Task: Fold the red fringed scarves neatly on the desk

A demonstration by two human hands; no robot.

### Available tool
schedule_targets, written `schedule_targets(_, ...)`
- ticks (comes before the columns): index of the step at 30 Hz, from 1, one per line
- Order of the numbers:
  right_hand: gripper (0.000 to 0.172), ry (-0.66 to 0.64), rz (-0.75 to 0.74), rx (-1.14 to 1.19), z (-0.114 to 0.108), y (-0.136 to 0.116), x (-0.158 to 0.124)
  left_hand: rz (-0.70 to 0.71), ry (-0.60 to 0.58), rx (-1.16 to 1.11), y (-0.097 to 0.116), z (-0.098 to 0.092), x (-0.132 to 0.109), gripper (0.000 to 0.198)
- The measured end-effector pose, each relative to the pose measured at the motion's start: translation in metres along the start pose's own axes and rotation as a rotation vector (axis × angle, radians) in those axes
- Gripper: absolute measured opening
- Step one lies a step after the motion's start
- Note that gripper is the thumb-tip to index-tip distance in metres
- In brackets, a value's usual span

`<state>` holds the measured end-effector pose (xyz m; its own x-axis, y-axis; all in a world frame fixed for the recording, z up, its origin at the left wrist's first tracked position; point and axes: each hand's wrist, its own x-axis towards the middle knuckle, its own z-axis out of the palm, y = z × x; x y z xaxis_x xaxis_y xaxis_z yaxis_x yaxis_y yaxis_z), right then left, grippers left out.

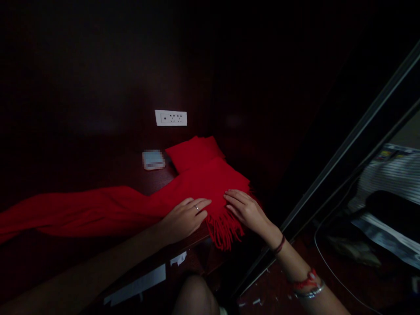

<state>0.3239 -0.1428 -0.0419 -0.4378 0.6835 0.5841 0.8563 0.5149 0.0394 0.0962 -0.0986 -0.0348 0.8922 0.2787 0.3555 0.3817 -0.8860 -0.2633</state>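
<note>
A red fringed scarf (118,208) stretches from the left edge across a dark wooden surface, its tassels (225,229) hanging over the front edge. My left hand (185,218), with a ring on one finger, rests on the scarf near the fringe, fingers extended and slightly bent. On the other side of the fringed end, my right hand (247,212) lies with its fingers stretched out on the fabric. Neither hand grips the cloth. Behind them, a flat red folded piece (197,151) lies partly under the scarf; whether it is a separate cloth I cannot tell.
A white wall socket (171,118) is on the dark back panel. Below it sits a small blurred pale-blue item (153,159). A metal-edged frame (348,135) runs diagonally at right, with a pale cable (323,258) beyond it. White paper (141,284) shows below the surface, beside a knee (197,293).
</note>
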Motion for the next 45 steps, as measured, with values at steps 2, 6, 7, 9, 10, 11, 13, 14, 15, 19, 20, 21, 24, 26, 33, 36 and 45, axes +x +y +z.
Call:
schedule_targets(2, 0.035, -0.017, 0.044, -0.021, -0.004, 0.005, -0.003, -0.026, 0.019, -0.082, 0.0, 0.002, -0.003, 0.017)
schedule_targets(6, 0.038, -0.036, 0.122, -0.073, -0.01, 0.0, 0.006, -0.091, -0.007, -0.221, -0.001, 0.004, -0.004, 0.029)
schedule_targets(7, 0.039, -0.049, 0.129, -0.082, -0.011, -0.004, 0.011, -0.096, -0.009, -0.239, -0.001, 0.004, -0.004, 0.031)
schedule_targets(9, 0.041, -0.107, 0.129, -0.095, -0.011, -0.011, 0.022, -0.089, -0.013, -0.249, -0.002, 0.006, -0.004, 0.037)
schedule_targets(10, 0.042, -0.15, 0.13, -0.101, -0.01, -0.015, 0.028, -0.083, -0.017, -0.243, -0.003, 0.007, -0.004, 0.039)
schedule_targets(11, 0.044, -0.196, 0.139, -0.107, -0.009, -0.016, 0.032, -0.077, -0.023, -0.233, -0.003, 0.008, -0.005, 0.041)
schedule_targets(13, 0.046, -0.28, 0.188, -0.123, -0.007, -0.016, 0.035, -0.066, -0.028, -0.205, -0.004, 0.009, -0.007, 0.041)
schedule_targets(14, 0.046, -0.308, 0.224, -0.133, -0.006, -0.014, 0.034, -0.062, -0.025, -0.19, -0.004, 0.009, -0.01, 0.04)
schedule_targets(15, 0.047, -0.326, 0.261, -0.143, -0.005, -0.01, 0.031, -0.059, -0.023, -0.175, -0.004, 0.008, -0.013, 0.039)
schedule_targets(19, 0.049, -0.306, 0.368, -0.183, -0.002, 0.009, 0.014, -0.082, -0.033, -0.104, -0.007, 0.001, -0.034, 0.03)
schedule_targets(20, 0.051, -0.297, 0.389, -0.195, -0.003, 0.013, 0.011, -0.089, -0.043, -0.081, -0.009, -0.002, -0.04, 0.029)
schedule_targets(21, 0.052, -0.288, 0.41, -0.211, -0.003, 0.015, 0.01, -0.092, -0.053, -0.057, -0.011, -0.005, -0.046, 0.028)
schedule_targets(24, 0.057, -0.233, 0.439, -0.256, -0.008, 0.008, 0.021, -0.086, -0.07, 0.002, -0.017, -0.012, -0.058, 0.025)
schedule_targets(26, 0.058, -0.173, 0.389, -0.257, -0.012, -0.005, 0.041, -0.093, -0.061, 0.015, -0.021, -0.017, -0.06, 0.021)
schedule_targets(33, 0.057, -0.323, 0.158, -0.128, 0.019, -0.024, 0.129, -0.151, 0.014, -0.102, -0.036, -0.025, -0.059, 0.023)
schedule_targets(36, 0.059, -0.401, 0.2, -0.129, 0.041, -0.006, 0.138, -0.2, -0.003, -0.142, -0.05, -0.025, -0.066, 0.026)
schedule_targets(45, 0.059, -0.493, 0.431, -0.042, 0.063, 0.031, 0.124, -0.185, -0.263, -0.149, -0.075, -0.055, -0.09, 0.017)
